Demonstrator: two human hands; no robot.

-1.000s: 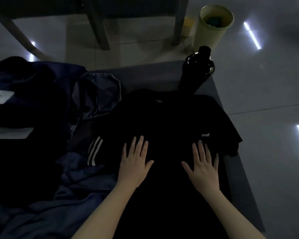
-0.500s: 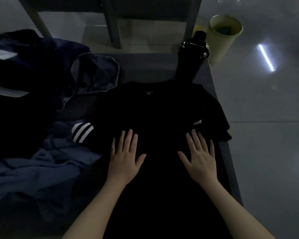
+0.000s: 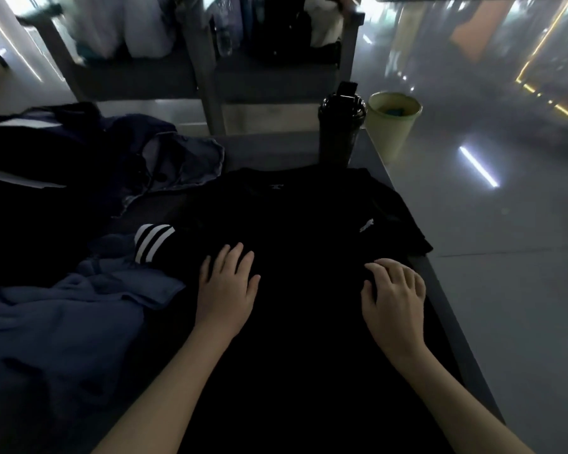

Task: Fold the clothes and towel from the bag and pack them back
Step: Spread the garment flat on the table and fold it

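shirt: black, spread flat in the middle of the table, collar at the far end, lower part running toward the person; a small white logo shows on its right side.
table: grey, its right edge beside the shirt; the shirt's right sleeve reaches that edge.
left hand: palm down on the shirt's left half, fingers a little bent and resting on the cloth, grasping nothing that shows.
right hand: on the shirt's right half near the table edge, knuckles raised, fingers curled with the tips on the cloth; too dark to tell whether they pinch the fabric or only press it.
hands: well apart, level with each other, both forearms over the shirt's lower part.
stripes: three white bands on black cloth, just left of the left hand, at the shirt's left edge; cannot tell whether they belong to the shirt.
blue cloth: crumpled at the near left of the table, touching the shirt's left side.
hood: grey-blue, lying open at the far left, just beyond the shirt's collar corner.
dark heap: navy, far left, with pale strips on it; what it is cannot be told.
bottle: black, upright at the table's far right corner, just behind the collar.
bin: pale green, on the floor, right of the bottle.
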